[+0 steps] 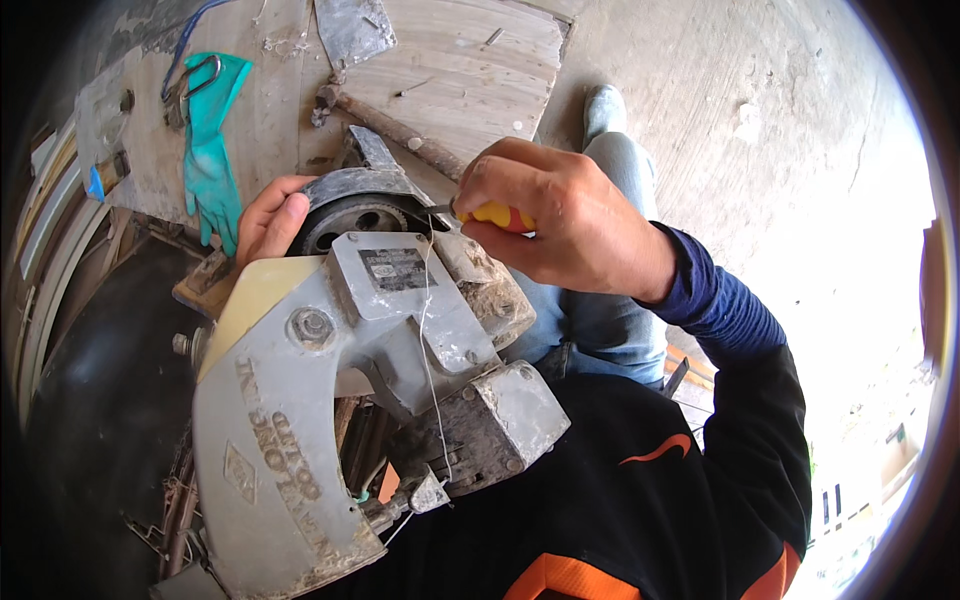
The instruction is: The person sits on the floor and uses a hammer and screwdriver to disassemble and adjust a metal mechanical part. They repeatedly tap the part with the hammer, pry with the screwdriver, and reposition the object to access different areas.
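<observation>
A grey cast-metal sewing machine (pixel 275 430), worn and dusty, lies before me with white thread (pixel 428 340) running along its body. At its far end, a curved metal guard (pixel 355 182) arches around a dark toothed wheel (pixel 350 222). My left hand (pixel 272 222) grips the guard's left side, thumb on top and fingers partly hidden behind it. In my right hand (pixel 570 220) is a screwdriver (pixel 500 215) with a yellow and red handle. Its shaft points left, and the tip meets the guard's right end beside the wheel; the exact contact point is hard to see.
Beyond the machine, a hammer (pixel 400 135) with a wooden handle lies on boards (pixel 470 70). A green rubber glove (pixel 212 150) rests at the far left near a metal clamp-like piece. A black rounded surface (pixel 100 350) fills the left side. My jeans-clad leg (pixel 620 170) extends ahead.
</observation>
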`<control>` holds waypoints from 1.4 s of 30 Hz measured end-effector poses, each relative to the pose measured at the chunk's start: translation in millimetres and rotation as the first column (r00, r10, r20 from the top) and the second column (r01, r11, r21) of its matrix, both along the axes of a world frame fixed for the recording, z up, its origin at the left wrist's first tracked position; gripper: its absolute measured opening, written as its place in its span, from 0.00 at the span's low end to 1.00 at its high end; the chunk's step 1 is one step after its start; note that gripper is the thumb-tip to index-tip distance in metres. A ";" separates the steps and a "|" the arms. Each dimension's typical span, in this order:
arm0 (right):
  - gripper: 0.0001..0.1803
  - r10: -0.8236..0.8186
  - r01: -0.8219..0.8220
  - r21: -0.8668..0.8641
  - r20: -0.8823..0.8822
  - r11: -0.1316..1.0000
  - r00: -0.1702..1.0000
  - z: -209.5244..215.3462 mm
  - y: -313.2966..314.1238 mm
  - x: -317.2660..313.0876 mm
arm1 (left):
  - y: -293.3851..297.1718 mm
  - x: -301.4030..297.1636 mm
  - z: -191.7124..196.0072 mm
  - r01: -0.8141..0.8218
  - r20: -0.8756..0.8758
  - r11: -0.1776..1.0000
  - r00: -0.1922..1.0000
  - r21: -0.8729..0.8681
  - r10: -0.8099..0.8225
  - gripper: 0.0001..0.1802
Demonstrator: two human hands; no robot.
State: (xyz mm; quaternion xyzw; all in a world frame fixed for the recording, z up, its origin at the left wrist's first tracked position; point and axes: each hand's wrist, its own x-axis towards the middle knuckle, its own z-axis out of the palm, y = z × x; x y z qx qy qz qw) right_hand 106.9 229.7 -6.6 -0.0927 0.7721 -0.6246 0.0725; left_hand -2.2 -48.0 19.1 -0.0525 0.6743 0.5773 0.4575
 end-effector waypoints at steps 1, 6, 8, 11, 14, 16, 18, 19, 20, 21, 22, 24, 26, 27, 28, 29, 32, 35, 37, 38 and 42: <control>0.10 -0.021 0.023 -0.041 0.041 0.999 0.999 -4.5 1.0 0.0 | 0.2 -0.4 -0.8 -0.023 0.016 0.999 1.000 0.025 0.022 0.21; 0.11 -0.028 0.060 -0.211 0.151 0.976 0.988 -25.6 3.7 2.6 | -2.4 -1.5 2.5 0.003 -0.001 1.000 1.000 -0.021 -0.003 0.22; 0.11 -0.029 0.062 -0.234 0.142 0.970 0.989 -28.9 4.2 0.6 | -2.1 -0.9 2.2 0.023 -0.027 0.999 0.999 -0.045 -0.024 0.24; 0.11 -0.014 0.037 -0.214 0.106 0.976 0.994 -32.7 2.8 -2.0 | -3.2 1.0 -1.1 0.046 -0.068 0.995 0.996 -0.093 -0.052 0.27; 0.11 -0.020 0.047 -0.243 0.113 0.969 0.993 -35.5 1.8 -4.5 | -4.4 -2.6 -0.5 0.071 -0.053 0.993 0.996 -0.089 -0.076 0.27; 0.11 -0.010 0.035 -0.233 0.105 0.972 0.994 -34.8 2.9 -7.2 | -4.3 -6.6 -0.3 0.101 -0.017 0.992 0.995 -0.078 -0.103 0.27; 0.11 0.003 0.024 -0.220 0.124 0.975 0.992 -33.7 4.0 -10.1 | 4.9 -17.6 4.2 0.184 -0.004 0.982 0.983 -0.039 -0.185 0.22; 0.11 0.010 0.021 -0.213 0.142 0.977 0.990 -33.9 4.0 -12.9 | 11.1 -25.4 6.7 0.227 0.001 0.974 0.974 -0.017 -0.227 0.19; 0.11 0.020 0.013 -0.208 0.158 0.978 0.987 -33.8 5.4 -16.0 | 16.1 -31.7 9.1 0.290 -0.076 0.956 0.953 -0.048 -0.293 0.17; 0.12 0.058 -0.033 -0.201 0.120 0.979 0.991 -34.7 7.0 -19.2 | 20.6 -38.8 10.8 0.349 -0.151 0.933 0.921 -0.082 -0.358 0.16; 0.12 0.061 -0.041 -0.205 0.090 0.978 0.994 -35.1 8.1 -22.3 | 26.5 -46.3 12.1 0.404 -0.224 0.907 0.879 -0.119 -0.421 0.15; 0.13 0.058 -0.051 -0.204 0.031 0.978 0.998 -34.5 8.2 -27.9 | 50.9 -61.4 11.1 0.554 -0.282 0.829 0.785 -0.076 -0.551 0.14; 0.13 0.120 -0.097 -0.191 0.111 0.977 0.987 -26.0 11.9 -36.0 | 78.9 -68.8 13.2 0.738 -0.334 0.653 0.580 -0.170 -0.743 0.14; 0.13 0.149 -0.120 -0.182 0.153 0.976 0.977 -23.7 12.3 -38.1 | 88.5 -67.3 6.6 0.767 -0.354 0.612 0.527 -0.192 -0.772 0.17; 0.14 0.141 -0.107 -0.205 0.161 0.973 0.977 -23.9 10.5 -38.7 | 99.0 -64.9 4.1 0.806 -0.319 0.553 0.478 -0.210 -0.818 0.17; 0.14 0.139 -0.099 -0.232 0.163 0.968 0.977 -24.4 9.5 -40.3 | 110.1 -62.8 5.0 0.838 -0.280 0.494 0.428 -0.234 -0.859 0.18; 0.15 0.105 -0.067 -0.270 0.129 0.961 0.986 -29.0 8.2 -39.0 | 117.6 -63.0 -10.8 0.852 -0.187 0.514 0.491 -0.100 -0.851 0.21; 0.16 0.035 -0.015 -0.267 0.071 0.964 0.997 -32.2 4.5 -31.9 | 117.0 -58.2 -16.6 0.771 -0.025 0.634 0.636 0.064 -0.771 0.23; 0.17 -0.007 0.014 -0.256 0.027 0.967 1.000 -32.8 1.4 -29.3 | 116.8 -55.2 -18.2 0.809 -0.014 0.587 0.587 0.015 -0.809 0.23; 0.17 -0.022 0.022 -0.246 0.002 0.969 1.000 -32.5 0.9 -28.5 | 117.6 -54.4 -17.7 0.793 0.038 0.609 0.608 0.029 -0.793 0.22; 0.18 -0.065 0.052 -0.185 -0.064 0.981 0.996 -31.5 -1.5 -22.9 | 115.6 -49.8 -16.3 0.743 0.089 0.665 0.660 0.073 -0.746 0.21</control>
